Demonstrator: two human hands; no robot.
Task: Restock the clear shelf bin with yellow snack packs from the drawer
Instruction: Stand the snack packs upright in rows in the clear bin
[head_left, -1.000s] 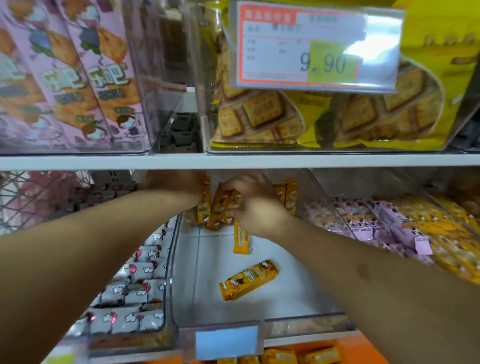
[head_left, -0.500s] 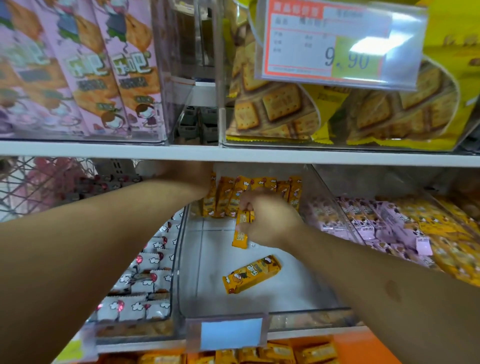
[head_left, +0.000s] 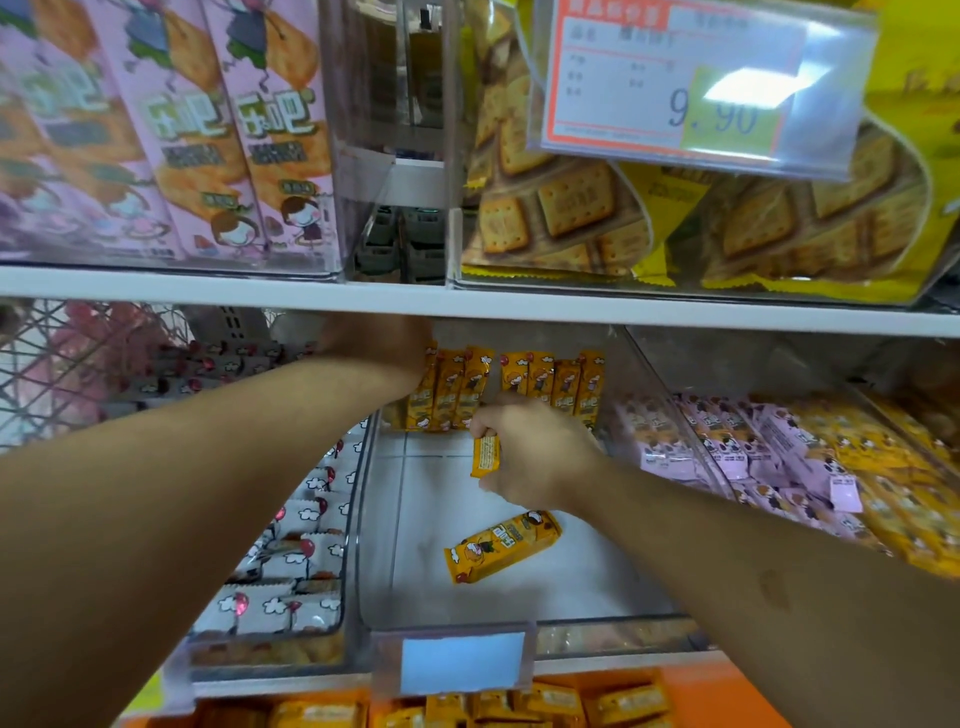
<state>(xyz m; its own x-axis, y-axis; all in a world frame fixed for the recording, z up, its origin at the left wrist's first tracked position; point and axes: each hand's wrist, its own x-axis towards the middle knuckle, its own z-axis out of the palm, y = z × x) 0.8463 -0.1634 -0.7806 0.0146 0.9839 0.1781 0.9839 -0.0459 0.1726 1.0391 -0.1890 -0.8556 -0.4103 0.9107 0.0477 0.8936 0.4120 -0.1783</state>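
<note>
Your right hand (head_left: 535, 457) pinches one pack (head_left: 485, 456); stand it in the row (head_left: 550, 382) at 12 o'clock; left hand (head_left: 376, 348) grip unclear, steady the row

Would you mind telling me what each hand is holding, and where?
The right hand pinches a yellow snack pack along its side; the left hand's hold cannot be told.
</note>
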